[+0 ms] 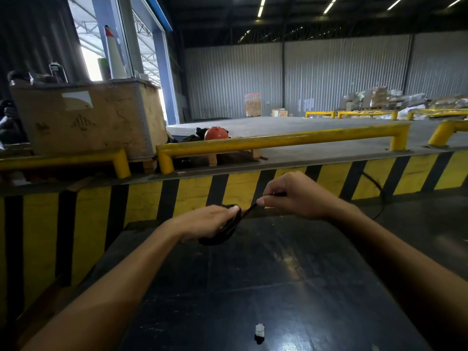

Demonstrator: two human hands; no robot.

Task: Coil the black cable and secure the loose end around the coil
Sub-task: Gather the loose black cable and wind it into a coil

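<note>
My left hand (207, 221) grips a small coil of black cable (222, 235) above the far end of a dark table (253, 287). The coil's lower loops hang below my palm; my fingers hide most of it. A short taut stretch of the cable's loose end (249, 210) runs up and to the right from the coil. My right hand (296, 196) pinches that end between thumb and fingers, a little higher than the left hand.
A small white and black object (259, 333) lies on the near part of the table. Just beyond stands a yellow-and-black striped dock wall (152, 201) with yellow rails (278, 140), a wooden crate (88, 117) and an orange helmet (216, 133).
</note>
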